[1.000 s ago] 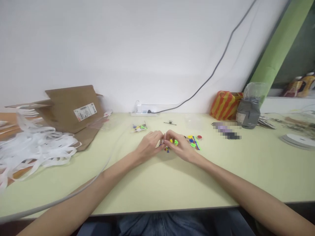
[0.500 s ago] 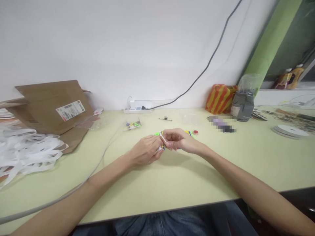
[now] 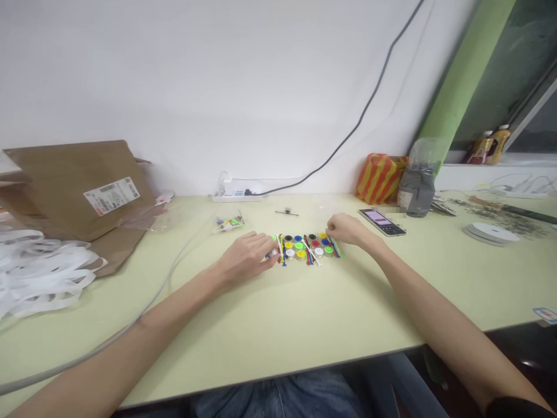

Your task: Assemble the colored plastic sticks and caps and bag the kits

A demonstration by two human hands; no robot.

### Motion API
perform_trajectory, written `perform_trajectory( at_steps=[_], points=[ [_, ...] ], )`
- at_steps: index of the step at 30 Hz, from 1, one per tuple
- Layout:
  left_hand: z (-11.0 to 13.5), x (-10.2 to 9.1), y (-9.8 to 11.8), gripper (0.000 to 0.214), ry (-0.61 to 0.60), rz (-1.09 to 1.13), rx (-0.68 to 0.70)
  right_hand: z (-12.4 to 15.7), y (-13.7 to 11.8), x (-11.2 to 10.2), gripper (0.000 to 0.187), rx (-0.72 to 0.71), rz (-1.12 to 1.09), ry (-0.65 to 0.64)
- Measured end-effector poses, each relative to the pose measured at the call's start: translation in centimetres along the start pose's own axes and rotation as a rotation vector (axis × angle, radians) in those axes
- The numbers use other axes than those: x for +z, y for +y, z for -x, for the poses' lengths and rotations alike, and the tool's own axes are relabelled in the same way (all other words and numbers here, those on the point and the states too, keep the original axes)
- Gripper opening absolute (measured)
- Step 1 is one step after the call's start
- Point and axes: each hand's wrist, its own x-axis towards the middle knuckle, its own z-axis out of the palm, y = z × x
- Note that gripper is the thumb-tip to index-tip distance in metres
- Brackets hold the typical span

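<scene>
Small round pots (image 3: 299, 246) with coloured lids stand in rows on the table in front of me. Thin coloured plastic sticks (image 3: 310, 253) lie across them in bunches. At the left end of the rows, my left hand (image 3: 250, 255) has its fingers and thumb closed about the outermost pots, partly hiding them. My right hand (image 3: 346, 228) is at the far right corner, beside a yellow-lidded pot and another bunch of sticks. Its fingers are curled in, and what they hold, if anything, is hidden.
A clear packet of coloured bits (image 3: 230, 222) and a small dark part (image 3: 287, 212) lie beyond the pots. A phone (image 3: 382, 222) and white reels (image 3: 491, 233) are to the right. Cardboard (image 3: 73, 191) and white ribbon (image 3: 47, 273) fill the left. A grey cable (image 3: 167, 281) crosses my left forearm.
My right hand has moved away from my left hand to the right end of the rows. The pots and sticks, mostly covered before, now show between the hands.
</scene>
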Motion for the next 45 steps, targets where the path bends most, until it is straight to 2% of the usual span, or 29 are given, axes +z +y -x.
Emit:
perform_trajectory(
  at_steps=[3, 9, 13, 15, 18, 20, 22, 25, 29, 33, 42, 45],
  points=[
    [0.1, 0.2, 0.1, 0.013, 0.025, 0.032, -0.012, 0.0, 0.4, 0.0, 0.020, -0.009, 0.007, -0.057],
    [0.4, 0.3, -0.2, 0.018, 0.127, 0.076, -0.092, -0.2, 0.6, 0.4, 0.022, -0.003, 0.016, -0.082],
    [0.5, 0.4, -0.2, 0.024, 0.167, 0.089, -0.118, 0.0, 0.4, -0.4, 0.030, 0.020, 0.028, -0.051],
    [0.5, 0.5, 0.2, 0.026, 0.168, 0.141, -0.167, 0.4, -0.4, -1.0, 0.033, 0.003, -0.003, 0.040],
    [0.4, 0.7, 1.1, 0.029, 0.161, 0.222, -0.249, 1.7, -3.4, -1.6, 0.027, -0.131, -0.272, 0.215],
    [0.4, 0.7, 1.8, 0.030, 0.156, 0.252, -0.254, 2.8, -6.2, -1.4, 0.027, -0.311, -0.593, 0.173],
    [0.3, 0.6, 2.2, 0.030, 0.157, 0.251, -0.223, 3.8, -8.9, -1.0, 0.026, -0.481, -0.799, 0.101],
    [0.2, 0.5, 2.3, 0.031, 0.158, 0.220, -0.158, 4.6, -11.2, -0.6, 0.026, -0.554, -0.944, 0.095],
    [0.2, 0.4, 2.0, 0.033, 0.157, 0.189, -0.145, 4.6, -10.7, -0.6, 0.030, -0.513, -1.115, -0.021],
    [0.3, 0.6, 2.1, 0.033, 0.095, 0.201, -0.162, 4.3, -10.0, -0.2, 0.032, -0.479, -1.217, -0.116],
    [0.4, 0.5, 2.1, 0.028, 0.104, 0.247, -0.128, 4.9, -11.3, -0.1, 0.029, -0.516, -1.175, -0.087],
    [0.4, 0.5, 2.0, 0.027, 0.050, 0.259, -0.130, 4.2, -10.3, -0.4, 0.029, -0.516, -1.135, -0.100]
  ],
)
